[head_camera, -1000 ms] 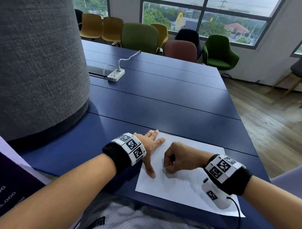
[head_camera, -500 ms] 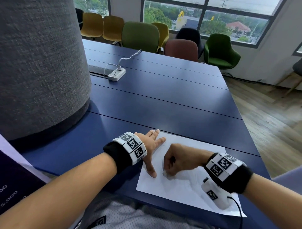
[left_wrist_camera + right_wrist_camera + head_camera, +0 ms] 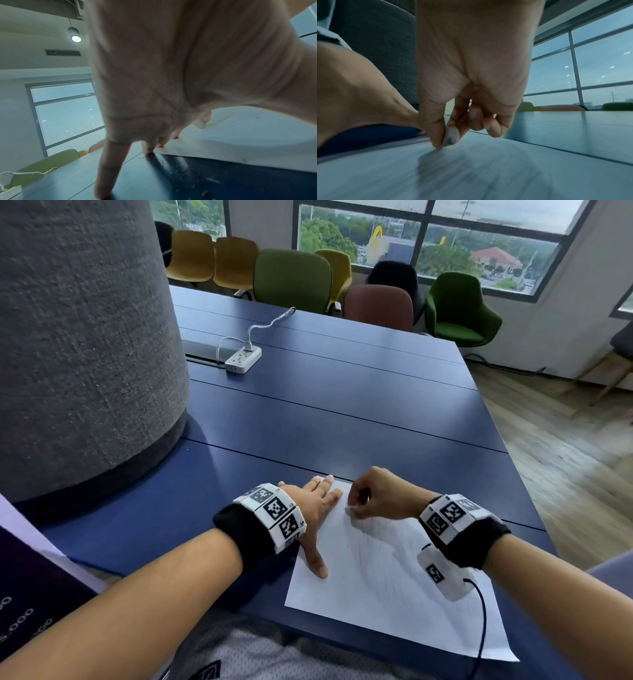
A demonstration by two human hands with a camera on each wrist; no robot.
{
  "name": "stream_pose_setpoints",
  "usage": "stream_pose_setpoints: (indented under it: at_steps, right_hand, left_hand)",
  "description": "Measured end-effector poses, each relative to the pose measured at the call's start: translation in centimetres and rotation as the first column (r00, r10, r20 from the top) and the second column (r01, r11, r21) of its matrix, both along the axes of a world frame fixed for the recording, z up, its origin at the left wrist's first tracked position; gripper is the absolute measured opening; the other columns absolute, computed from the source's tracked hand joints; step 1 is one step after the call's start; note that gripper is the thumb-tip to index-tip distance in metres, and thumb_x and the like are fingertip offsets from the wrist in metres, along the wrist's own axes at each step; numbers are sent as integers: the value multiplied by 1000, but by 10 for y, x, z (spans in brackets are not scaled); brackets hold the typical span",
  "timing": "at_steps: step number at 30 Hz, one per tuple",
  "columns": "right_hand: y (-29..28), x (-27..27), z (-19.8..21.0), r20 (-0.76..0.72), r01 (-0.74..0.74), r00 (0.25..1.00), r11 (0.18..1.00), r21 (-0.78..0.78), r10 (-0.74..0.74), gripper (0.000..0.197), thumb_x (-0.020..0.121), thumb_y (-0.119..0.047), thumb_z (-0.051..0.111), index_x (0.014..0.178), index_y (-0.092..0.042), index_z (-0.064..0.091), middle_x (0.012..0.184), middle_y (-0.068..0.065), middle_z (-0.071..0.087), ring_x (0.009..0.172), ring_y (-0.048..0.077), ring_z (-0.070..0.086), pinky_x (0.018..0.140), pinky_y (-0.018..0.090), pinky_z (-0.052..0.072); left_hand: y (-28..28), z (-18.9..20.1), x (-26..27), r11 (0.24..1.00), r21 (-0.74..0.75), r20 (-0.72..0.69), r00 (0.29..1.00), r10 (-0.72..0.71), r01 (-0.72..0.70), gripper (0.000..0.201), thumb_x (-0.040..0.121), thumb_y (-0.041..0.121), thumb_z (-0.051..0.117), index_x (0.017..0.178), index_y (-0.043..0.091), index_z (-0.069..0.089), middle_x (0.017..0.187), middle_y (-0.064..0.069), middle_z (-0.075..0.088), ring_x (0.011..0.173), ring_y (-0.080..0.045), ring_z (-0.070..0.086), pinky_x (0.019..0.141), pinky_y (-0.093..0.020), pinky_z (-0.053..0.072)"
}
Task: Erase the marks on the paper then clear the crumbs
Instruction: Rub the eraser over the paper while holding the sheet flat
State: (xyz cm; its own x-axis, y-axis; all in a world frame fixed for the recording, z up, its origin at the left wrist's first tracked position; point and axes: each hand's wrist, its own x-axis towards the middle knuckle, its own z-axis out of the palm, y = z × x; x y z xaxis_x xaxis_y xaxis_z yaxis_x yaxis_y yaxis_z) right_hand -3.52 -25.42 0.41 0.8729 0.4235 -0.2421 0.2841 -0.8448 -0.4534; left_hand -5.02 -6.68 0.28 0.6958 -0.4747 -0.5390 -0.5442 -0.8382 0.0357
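Note:
A white sheet of paper [image 3: 383, 594] with faint grey pencil marks lies at the near edge of the blue table [image 3: 325, 412]. My left hand [image 3: 317, 508] lies flat with spread fingers on the paper's left edge, thumb pointing toward me; its fingertips [image 3: 102, 194] touch table and paper [image 3: 248, 142]. My right hand [image 3: 371, 496] pinches a small smudged white eraser [image 3: 451, 136] between thumb and forefinger, its tip on the paper [image 3: 471, 169] near the far left corner. Eraser crumbs [image 3: 180, 170] lie scattered on the table beside the sheet.
A large grey fabric-covered column [image 3: 78, 344] stands on the left. A white power strip [image 3: 243, 359] with its cable lies further back on the table. Coloured chairs [image 3: 291, 280] line the far edge under windows. Wooden floor [image 3: 565, 446] lies to the right.
My right hand with the eraser has moved away from me toward the paper's far left corner, close to my left fingers. The left hand has stayed pressing the sheet.

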Motion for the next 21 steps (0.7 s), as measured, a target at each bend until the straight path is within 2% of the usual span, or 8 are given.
stream_pose_setpoints:
  at_steps: [3, 4, 7, 9, 13, 15, 18, 21]
  right_hand:
    - [5, -10, 4, -204, -147, 969, 989, -30, 138, 8, 76, -21, 79, 81, -17, 75, 69, -8, 67, 58, 1, 53, 60, 17, 45]
    - [6, -8, 5, -208, -146, 969, 988, -46, 133, 8, 76, -22, 80, 81, -19, 75, 69, -10, 67, 58, 0, 54, 60, 16, 45]
    - [4, 8, 4, -25, -8, 1000, 998, -60, 7, 9, 77, -22, 78, 73, -21, 70, 68, -8, 65, 57, 3, 54, 59, 20, 44]
    - [2, 10, 2, 28, 36, 999, 999, -39, -35, 11, 79, -21, 77, 71, -20, 68, 67, -8, 64, 57, 3, 54, 60, 21, 44]
    - [4, 1, 4, -171, -124, 979, 989, -77, 109, 6, 77, -24, 79, 76, -23, 72, 68, -11, 66, 55, -3, 55, 58, 13, 44]
    - [1, 7, 4, -102, -70, 993, 994, -87, 61, 10, 77, -23, 79, 72, -25, 70, 66, -12, 65, 52, -5, 54, 56, 11, 42]
    - [-1, 14, 2, 27, 30, 999, 998, -49, -29, 9, 79, -22, 77, 76, -17, 71, 69, -7, 65, 53, -2, 51, 57, 14, 42]
    - [0, 7, 1, -94, -77, 993, 995, -58, 71, 10, 78, -26, 78, 81, -18, 74, 67, -10, 64, 52, -3, 51, 55, 13, 42]
  left_hand:
    - [1, 0, 1, 1000, -1, -7, 1000, 7, -7, 148, 55, 68, 84, 157, 23, -13, 163, 1, -24, 151, -16, -17, 117, -64, 12]
    - [1, 0, 1, 1000, -1, -8, 1000, 6, -6, 148, 55, 68, 84, 157, 23, -13, 163, 2, -24, 151, -16, -17, 118, -63, 12]
    - [1, 2, 0, 1000, -11, -3, 1000, -1, 1, 146, 56, 67, 84, 157, 24, -11, 163, 2, -23, 151, -15, -17, 118, -61, 14]
    - [1, 1, 0, 1000, -16, -2, 1000, -4, 4, 145, 56, 67, 84, 157, 24, -10, 163, 3, -23, 151, -15, -16, 118, -62, 14]
    - [2, -5, 4, 1000, -19, 9, 1000, 6, -6, 149, 52, 70, 85, 157, 26, -11, 163, 3, -23, 151, -15, -16, 118, -61, 15]
    - [2, -6, 4, 1000, -8, 11, 1000, 5, -5, 149, 51, 71, 84, 157, 27, -12, 163, 5, -24, 151, -14, -15, 118, -59, 18]
    - [2, -7, 5, 1000, -7, 14, 1000, 1, -1, 149, 51, 71, 84, 156, 27, -12, 163, 5, -25, 151, -14, -16, 117, -59, 21]
    - [2, -8, 7, 1000, -10, 10, 1000, 5, -5, 150, 50, 72, 84, 156, 28, -12, 163, 5, -25, 151, -14, -15, 117, -59, 20]
